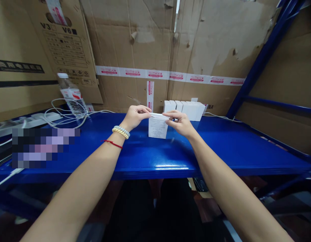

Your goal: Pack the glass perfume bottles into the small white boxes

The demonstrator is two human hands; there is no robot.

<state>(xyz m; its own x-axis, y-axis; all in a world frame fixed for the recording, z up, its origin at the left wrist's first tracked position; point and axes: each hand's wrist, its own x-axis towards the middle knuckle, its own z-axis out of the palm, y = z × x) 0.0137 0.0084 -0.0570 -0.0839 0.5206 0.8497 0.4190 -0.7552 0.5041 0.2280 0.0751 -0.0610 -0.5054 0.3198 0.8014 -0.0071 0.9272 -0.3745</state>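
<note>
A small white box [157, 128] with fine print on its facing side stands upright on the blue table, in the middle of the head view. My left hand [137, 116] is closed at the box's upper left corner, its fingertips on the top flap. At the upper right corner, my right hand [180, 121] pinches the top edge between thumb and fingers. The top flap lies between both hands, and I cannot tell if it is fully closed. Behind my right hand stands a row of similar white boxes [192, 110].
The blue table [221, 144] backs onto cardboard sheets [135, 43]. To the left are a water bottle [73, 95], loose white cables [53, 114] and a power strip [34, 120]. A blue metal post [261, 57] rises at the right.
</note>
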